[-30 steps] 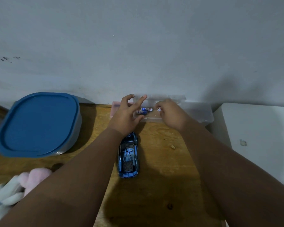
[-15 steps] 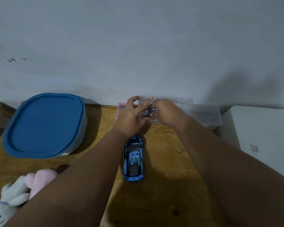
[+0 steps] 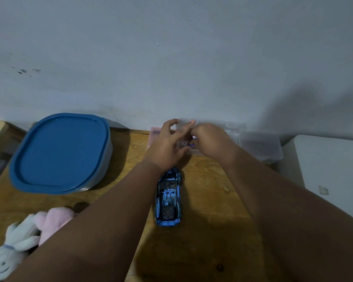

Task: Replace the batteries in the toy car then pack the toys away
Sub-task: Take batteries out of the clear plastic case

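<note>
— Reaching over the wooden table (image 3: pixel 202 231), both arms stretch to the clear plastic case (image 3: pixel 216 129) set against the wall (image 3: pixel 171 58). How do the hands stand?

— The left hand (image 3: pixel 167 147) has its fingers spread, forefinger and thumb lifted over the case's near edge. The right hand (image 3: pixel 210 141) is curled, fingertips bunched on a small blue-and-white item (image 3: pixel 189 144) at the case; it is too small to tell what it is, and I cannot tell whether the grip is closed on it.

— And the toy car (image 3: pixel 168 200)?

— Blue, lying on the table between the forearms, nose toward the wall, just behind the left wrist. Neither hand touches it.

— What else is there?

— A blue-lidded container (image 3: pixel 59 153), closed, sits far left. A pink plush (image 3: pixel 53 220) and a white plush bunny (image 3: pixel 10 251) lie at the near left edge, partly under the left forearm. A pink box (image 3: pixel 155 132) shows beside the case, a second clear tub (image 3: pixel 261 145) to its right, and a white surface (image 3: pixel 330 169) at far right.
</note>
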